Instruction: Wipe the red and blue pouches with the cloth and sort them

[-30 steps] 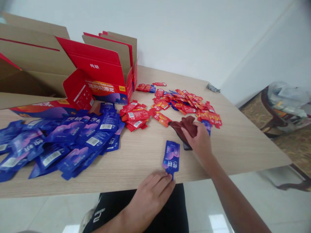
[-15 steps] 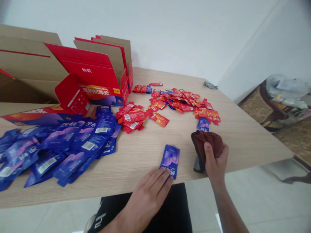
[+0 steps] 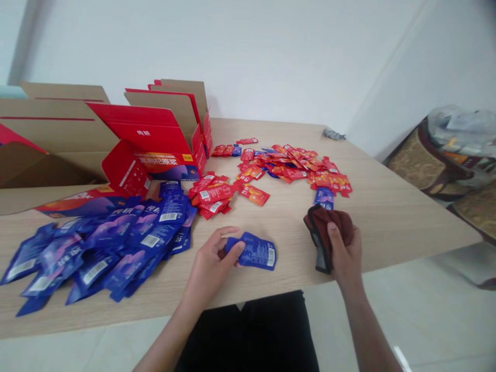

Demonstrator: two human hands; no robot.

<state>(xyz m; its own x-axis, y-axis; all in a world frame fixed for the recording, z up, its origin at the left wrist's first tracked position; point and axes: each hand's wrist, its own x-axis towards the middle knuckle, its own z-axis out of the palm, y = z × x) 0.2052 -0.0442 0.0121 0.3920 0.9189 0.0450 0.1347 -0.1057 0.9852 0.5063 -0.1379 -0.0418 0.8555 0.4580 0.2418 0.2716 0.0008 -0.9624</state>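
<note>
Between the thumb and fingers of my left hand [image 3: 215, 261] is one blue pouch [image 3: 259, 251], its printed back with a barcode facing up. My right hand [image 3: 344, 248] grips a folded brown cloth [image 3: 327, 227] with a dark edge and a grey underside, near the table's front edge. Just beyond the cloth lies a small blue packet [image 3: 324, 197]. A heap of blue pouches [image 3: 116, 232] spreads to the left of my left hand. Small red packets [image 3: 214, 194] are piled beyond it.
Open red cardboard boxes [image 3: 163, 150] stand at the back left of the wooden table [image 3: 387, 217]. A larger pile of red packets [image 3: 290, 163] lies mid-table. A grey crumpled item [image 3: 333, 134] sits at the far corner. Chairs [image 3: 414, 155] with plastic bags stand right.
My left hand has picked up the blue pouch from the table and turned it over, so its back now shows. My right hand still holds the cloth in nearly the same place.
</note>
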